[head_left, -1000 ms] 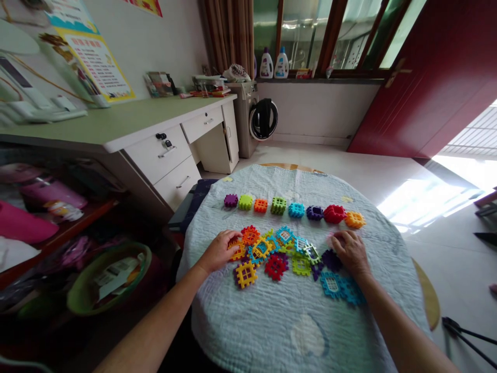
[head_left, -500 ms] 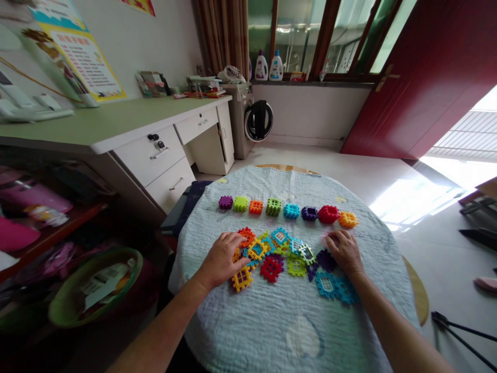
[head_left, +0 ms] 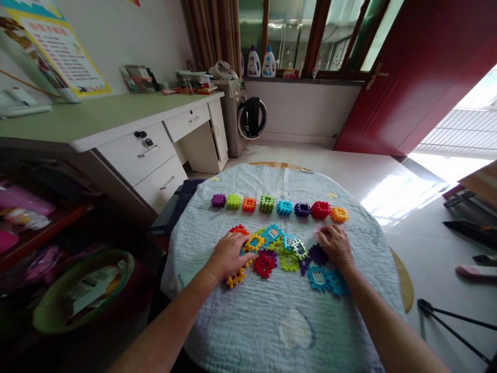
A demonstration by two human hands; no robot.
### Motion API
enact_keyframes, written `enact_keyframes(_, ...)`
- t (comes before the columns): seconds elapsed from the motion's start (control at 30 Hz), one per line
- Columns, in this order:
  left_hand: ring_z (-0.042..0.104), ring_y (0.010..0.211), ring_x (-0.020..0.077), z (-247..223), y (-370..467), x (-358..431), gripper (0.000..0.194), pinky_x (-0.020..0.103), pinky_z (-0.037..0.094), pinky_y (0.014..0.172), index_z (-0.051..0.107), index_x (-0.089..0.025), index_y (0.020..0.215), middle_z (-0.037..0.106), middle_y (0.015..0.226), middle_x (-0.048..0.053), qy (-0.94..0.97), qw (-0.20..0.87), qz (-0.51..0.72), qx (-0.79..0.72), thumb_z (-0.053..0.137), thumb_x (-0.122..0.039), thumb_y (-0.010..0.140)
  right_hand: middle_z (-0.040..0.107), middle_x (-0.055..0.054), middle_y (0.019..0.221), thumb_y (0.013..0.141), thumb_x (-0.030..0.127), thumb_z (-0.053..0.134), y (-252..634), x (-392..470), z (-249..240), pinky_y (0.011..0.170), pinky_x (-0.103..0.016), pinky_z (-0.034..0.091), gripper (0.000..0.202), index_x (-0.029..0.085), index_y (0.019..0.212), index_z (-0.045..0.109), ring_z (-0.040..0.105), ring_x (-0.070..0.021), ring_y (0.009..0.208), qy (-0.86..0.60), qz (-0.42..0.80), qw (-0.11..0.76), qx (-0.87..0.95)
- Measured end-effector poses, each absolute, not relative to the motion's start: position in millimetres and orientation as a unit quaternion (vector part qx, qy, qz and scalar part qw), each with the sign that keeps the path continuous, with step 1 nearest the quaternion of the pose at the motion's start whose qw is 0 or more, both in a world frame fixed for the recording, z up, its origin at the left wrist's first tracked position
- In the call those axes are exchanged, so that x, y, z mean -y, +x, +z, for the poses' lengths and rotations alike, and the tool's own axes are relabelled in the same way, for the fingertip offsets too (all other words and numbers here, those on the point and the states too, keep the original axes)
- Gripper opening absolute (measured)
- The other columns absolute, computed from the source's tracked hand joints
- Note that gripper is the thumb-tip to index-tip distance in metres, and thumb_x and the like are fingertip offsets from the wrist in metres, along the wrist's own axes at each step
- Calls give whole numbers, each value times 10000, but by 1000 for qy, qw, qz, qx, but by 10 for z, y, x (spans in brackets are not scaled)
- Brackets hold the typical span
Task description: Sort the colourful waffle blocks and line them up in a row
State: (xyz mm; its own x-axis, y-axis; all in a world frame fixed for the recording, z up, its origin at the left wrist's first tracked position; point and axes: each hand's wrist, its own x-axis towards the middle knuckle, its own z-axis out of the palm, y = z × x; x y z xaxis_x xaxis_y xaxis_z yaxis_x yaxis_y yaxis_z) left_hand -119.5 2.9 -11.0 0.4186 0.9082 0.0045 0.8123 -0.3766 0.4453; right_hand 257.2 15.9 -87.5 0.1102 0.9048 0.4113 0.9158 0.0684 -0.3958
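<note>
My left hand [head_left: 230,255] lies over the left end of a loose pile of interlocking plastic building squares, fingers and thumb apart. Under and beside its fingers are a yellow square [head_left: 254,242], an orange-red square [head_left: 238,229] and another yellow square [head_left: 236,278]. My right hand [head_left: 337,244] rests on the cloth at the pile's right end, fingers loosely bent; its fingertips are partly hidden. Touching or close beside it is a dark purple square [head_left: 318,254]. Nearby lie blue squares [head_left: 318,278], a red square [head_left: 264,264] and a lime square [head_left: 289,261].
Behind the pile, a row of assembled cubes runs from a purple cube [head_left: 218,200] to a yellow-orange cube [head_left: 339,214]. A pale blue cloth [head_left: 248,321] covers the round table. A desk [head_left: 128,114] stands left, a washing machine [head_left: 233,119] behind, and a green basket [head_left: 42,311] lower left.
The whole view has shifted slightly, so things appear further left. My left hand has moved further over the yellow and orange-red squares. My right hand stays by the dark purple square.
</note>
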Motion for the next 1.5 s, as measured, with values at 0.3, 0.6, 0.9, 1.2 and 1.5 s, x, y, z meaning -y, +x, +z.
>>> enact_keyframes(0.3, 566, 971, 256, -103, -1053, 8, 103, 409, 464, 897, 609, -218, 827, 619, 959, 75, 819, 165, 150, -528, 649, -234, 734, 626, -71, 895, 858, 389, 484, 2562, -153, -856, 864, -387, 425, 237, 216, 809, 638, 555, -234, 878, -686, -16, 293, 666)
enact_keyframes(0.6, 562, 1127, 255, -232, -832, 39, 395, 427, 436, 1005, 592, -239, 1163, 623, 1184, 86, 837, 239, 183, -456, 676, -333, 788, 618, -64, 882, 847, 373, 499, 2571, -157, -872, 876, -400, 418, 212, 217, 812, 637, 548, -234, 883, -680, -13, 302, 668)
enact_keyframes(0.9, 537, 1180, 230, -190, -1349, -144, 304, 414, 395, 1083, 589, -216, 1136, 608, 1204, 89, 755, 174, 338, -535, 473, -390, 915, 635, -79, 907, 801, 417, 519, 2586, -166, -781, 882, -429, 431, 248, 212, 847, 651, 572, -258, 908, -696, 32, 280, 660)
enact_keyframes(1.2, 604, 1013, 221, -554, -1734, -365, 185, 375, 460, 974, 626, -207, 944, 666, 1022, 66, 692, 148, 310, -635, 479, -257, 844, 656, -78, 1157, 834, 305, 594, 1487, 186, -111, 966, -420, 424, 307, 228, 1128, 633, 542, -254, 1088, -510, 153, 257, 807)
enact_keyframes(1.5, 602, 959, 214, -602, -1639, -361, 146, 345, 443, 937, 653, -209, 856, 682, 964, 49, 687, 106, 301, -653, 518, -187, 805, 619, -70, 1249, 797, 236, 654, 1153, 268, -227, 972, -438, 405, 456, 252, 1248, 585, 499, -270, 1130, -532, 177, 143, 816)
